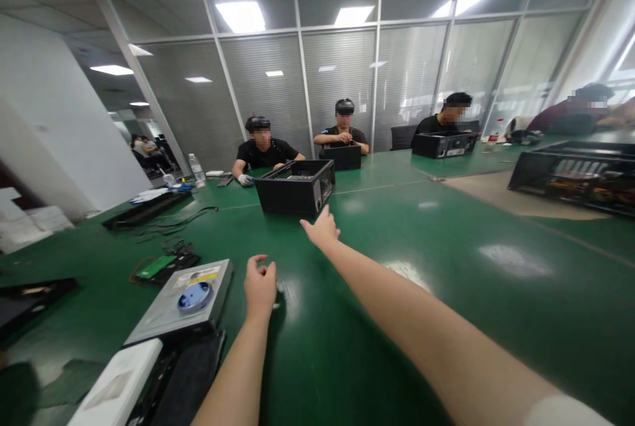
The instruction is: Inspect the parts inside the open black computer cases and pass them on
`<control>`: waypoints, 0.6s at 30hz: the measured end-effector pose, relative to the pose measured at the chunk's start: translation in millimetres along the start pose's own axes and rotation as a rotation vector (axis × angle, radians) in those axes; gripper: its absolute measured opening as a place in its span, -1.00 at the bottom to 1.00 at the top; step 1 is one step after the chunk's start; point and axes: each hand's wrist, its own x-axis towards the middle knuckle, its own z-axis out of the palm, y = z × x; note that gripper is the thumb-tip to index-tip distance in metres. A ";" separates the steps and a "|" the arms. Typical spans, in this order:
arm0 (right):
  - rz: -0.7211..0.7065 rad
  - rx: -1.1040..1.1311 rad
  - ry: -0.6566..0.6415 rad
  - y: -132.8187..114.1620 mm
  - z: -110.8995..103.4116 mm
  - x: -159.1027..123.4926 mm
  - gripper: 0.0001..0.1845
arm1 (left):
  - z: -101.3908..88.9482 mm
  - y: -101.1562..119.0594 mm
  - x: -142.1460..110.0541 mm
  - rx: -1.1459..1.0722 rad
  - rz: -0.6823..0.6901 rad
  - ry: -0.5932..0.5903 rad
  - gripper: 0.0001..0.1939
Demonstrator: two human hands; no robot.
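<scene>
My right hand (323,229) is stretched forward at the near corner of a black computer case (288,196); its thumb points out to the left and its fingers are apart. Whether it touches the case I cannot tell. Lower and to the left, my left hand (260,286) hovers over the green table with fingers loosely curved, thumb apart, and nothing visible in it. Beside that hand lies a silver optical drive (166,300) with a small round blue-rimmed dish (195,297) on top. A green circuit board (156,267) lies behind the drive.
A white box-like piece (119,383) and black panels lie at the near left. Loose cables (183,219) and a plastic bottle (196,170) are farther back. Several people sit across the green table (397,227), some at other black cases (441,145). Another open case (575,174) stands right.
</scene>
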 end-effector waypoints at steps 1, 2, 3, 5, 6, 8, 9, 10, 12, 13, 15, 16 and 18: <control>-0.091 0.005 -0.033 -0.7 7.1 -7.5 -0.02 | 0.6 0.7 -0.6 -0.018 0.007 -0.011 -0.63; -0.193 0.012 -0.061 2.9 11.6 -18.4 -0.06 | 1.2 1.4 -1.0 -0.039 0.010 -0.020 -0.64; -0.292 0.018 -0.076 10.1 13.2 -31.1 -0.10 | 1.8 2.0 -1.4 -0.056 0.015 -0.030 -0.64; -0.434 0.034 -0.105 31.5 7.5 -58.0 -0.17 | 3.2 3.2 -2.5 -0.060 0.035 -0.051 -0.65; -0.473 0.040 -0.133 43.9 0.4 -70.7 -0.22 | 3.9 3.8 -3.2 -0.061 0.052 -0.054 -0.65; -0.511 0.047 -0.181 69.0 -20.6 -93.3 -0.37 | 5.3 5.1 -4.6 -0.080 0.094 -0.050 -0.67; -0.522 0.047 -0.201 81.1 -33.3 -103.0 -0.46 | 5.9 5.8 -5.3 -0.093 0.114 -0.047 -0.69; -0.529 0.046 -0.215 93.2 -46.6 -111.5 -0.55 | 6.4 6.3 -5.9 -0.106 0.129 -0.046 -0.70; -0.525 0.048 -0.224 117.7 -73.1 -125.4 -0.68 | 7.1 7.3 -6.7 -0.124 0.145 -0.049 -0.72; -0.512 0.051 -0.220 130.5 -85.4 -130.7 -0.73 | 7.2 7.7 -7.0 -0.130 0.146 -0.056 -0.72; -0.480 0.062 -0.197 156.3 -107.1 -138.8 -0.75 | 7.0 8.1 -7.5 -0.144 0.140 -0.077 -0.71; -0.467 0.069 -0.173 168.2 -116.6 -142.1 -0.72 | 6.8 8.1 -7.7 -0.150 0.134 -0.090 -0.71; -0.453 0.090 -0.113 186.0 -134.1 -148.5 -0.68 | 6.5 7.9 -8.0 -0.156 0.124 -0.116 -0.69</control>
